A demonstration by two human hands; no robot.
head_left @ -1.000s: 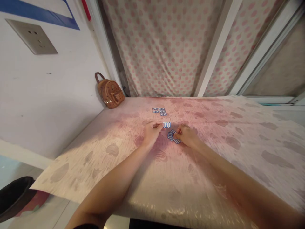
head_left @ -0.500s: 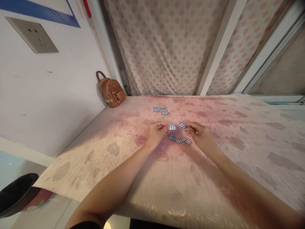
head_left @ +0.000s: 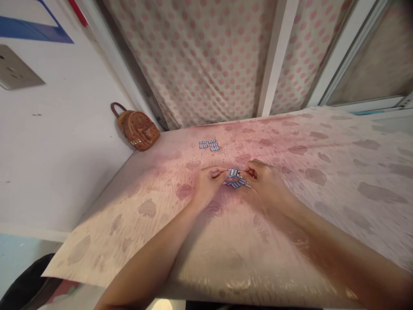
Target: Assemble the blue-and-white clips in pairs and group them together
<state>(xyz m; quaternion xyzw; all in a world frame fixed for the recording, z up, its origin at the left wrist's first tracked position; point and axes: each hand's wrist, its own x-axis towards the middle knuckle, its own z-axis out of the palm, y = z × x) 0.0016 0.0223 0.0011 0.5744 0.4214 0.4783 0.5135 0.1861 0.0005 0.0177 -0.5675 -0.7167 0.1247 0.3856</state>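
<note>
Seen from the head view, the pinched fingertips partly mask small blue-and-white pieces (head_left: 234, 173), too small to identify, while a dark container (head_left: 27, 282) is cut off at lower left. Open worktop (head_left: 322, 206) spreads to the right of the frame. Just right of center, the left hand (head_left: 206, 185) and right hand (head_left: 266, 181) grip the pieces from either side, with loose striped pieces (head_left: 238, 184) just below.

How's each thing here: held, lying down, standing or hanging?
Left hand: pinched on the blue-and-white piece
Right hand: pinched at its other end
Blue-and-white piece: held between both hands
Loose pieces: lying close by the hands
Farther pieces: lying grouped
Backpack: standing, zip unclear
Curtain: hanging in folds
Socket: partly in view, no plug showing
</note>
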